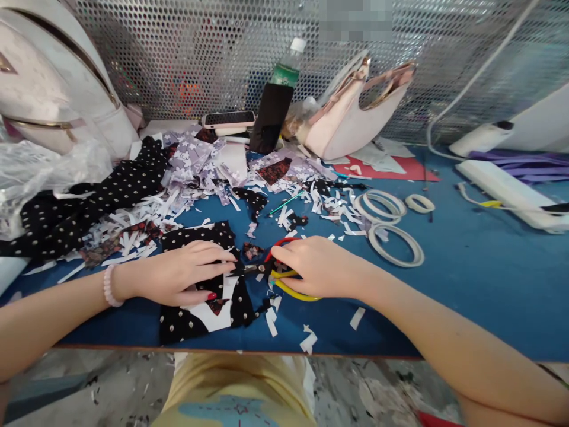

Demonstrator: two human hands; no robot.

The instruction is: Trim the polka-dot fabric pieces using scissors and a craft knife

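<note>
My left hand (191, 273) lies flat, fingers stretched out, on a piece of black polka-dot fabric (182, 323) at the front of the table. A white backing patch (220, 317) and a small dark floral scrap show on that fabric. In my right hand (322, 267) is a pair of scissors (296, 290) with red and yellow handles, fingers wrapped round the loops. Their blades point left, at the fabric's right edge close to my left fingertips. How far the blades are apart is hard to see. A small floral scrap (252, 250) lies just above the blades.
Paper strips and fabric scraps (191, 157) pile up behind my hands. Tape rolls (395, 244) lie right of centre. At the back stand a bottle in a black sleeve (271, 112), a phone (229, 120) and a pale handbag (342, 121). A white backpack (57, 77) leans at left.
</note>
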